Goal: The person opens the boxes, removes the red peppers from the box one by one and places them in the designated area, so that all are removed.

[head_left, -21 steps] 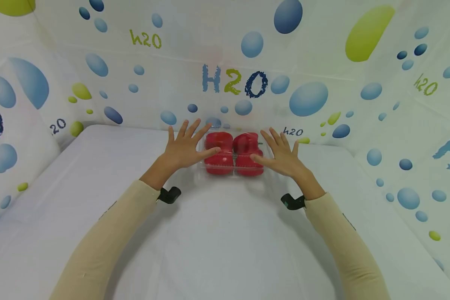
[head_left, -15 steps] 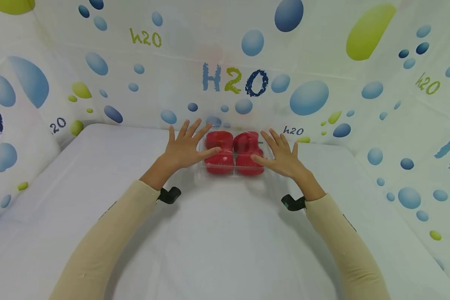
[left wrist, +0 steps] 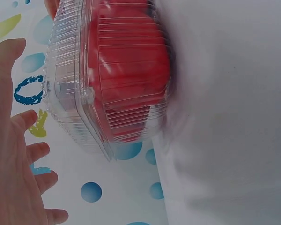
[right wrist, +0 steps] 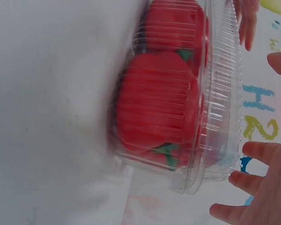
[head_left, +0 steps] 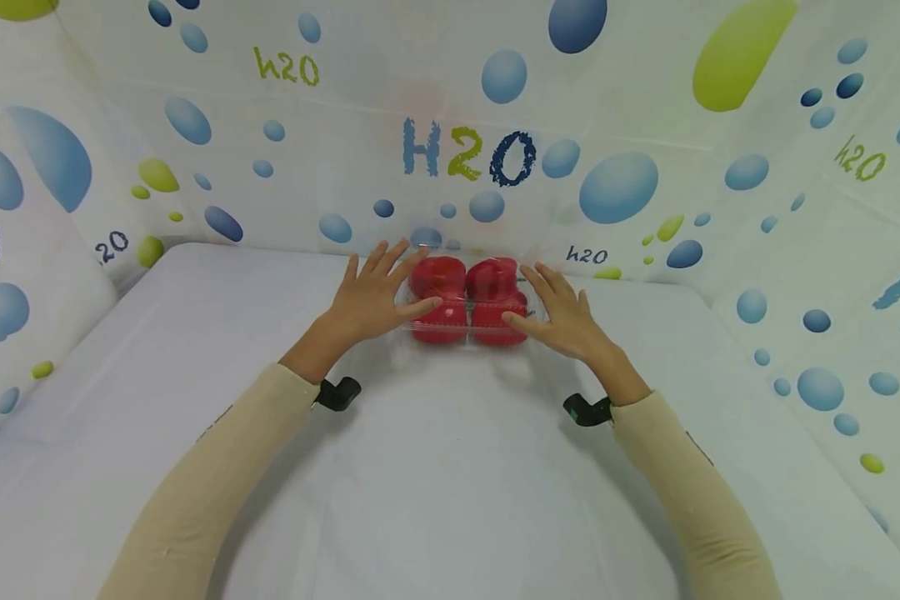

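Hands, left hand (head_left: 365, 298) and right hand (head_left: 562, 315), flank clear pepper box (head_left: 468, 304) on table (head_left: 450, 467).

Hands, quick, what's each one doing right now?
Left hand: open, fingers straight, beside the clear clamshell container of red peppers.
Right hand: open, same, opposite side.

Head view: looked forward and down from above, taking in both forearms, the white table (head_left: 450, 467) and the patterned backdrop (head_left: 615, 100).
Left wrist view: sat close, sideways, beside the clear box of red peppers (left wrist: 117, 79).
Right wrist view: equally close, from the opposite side.
Shared: the same box (right wrist: 178, 93).
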A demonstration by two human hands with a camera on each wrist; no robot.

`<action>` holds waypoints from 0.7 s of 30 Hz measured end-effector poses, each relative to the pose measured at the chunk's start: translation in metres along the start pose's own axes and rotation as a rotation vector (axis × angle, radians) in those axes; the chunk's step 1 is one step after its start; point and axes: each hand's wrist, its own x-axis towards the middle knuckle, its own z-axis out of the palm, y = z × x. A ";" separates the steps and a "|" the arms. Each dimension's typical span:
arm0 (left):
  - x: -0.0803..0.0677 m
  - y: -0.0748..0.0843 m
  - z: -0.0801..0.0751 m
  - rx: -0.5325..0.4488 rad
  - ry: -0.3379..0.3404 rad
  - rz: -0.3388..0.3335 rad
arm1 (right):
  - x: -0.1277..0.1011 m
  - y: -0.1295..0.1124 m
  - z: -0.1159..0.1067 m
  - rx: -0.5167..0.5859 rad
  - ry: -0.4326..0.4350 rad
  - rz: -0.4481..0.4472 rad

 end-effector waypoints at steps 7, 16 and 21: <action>0.000 0.001 0.003 0.003 0.020 0.039 | -0.003 0.001 0.007 0.002 0.035 -0.027; -0.002 -0.001 0.008 0.020 -0.004 0.068 | -0.007 0.009 0.015 0.033 0.020 -0.033; -0.002 -0.003 0.013 0.019 -0.010 0.078 | -0.008 0.016 0.020 0.079 0.033 -0.064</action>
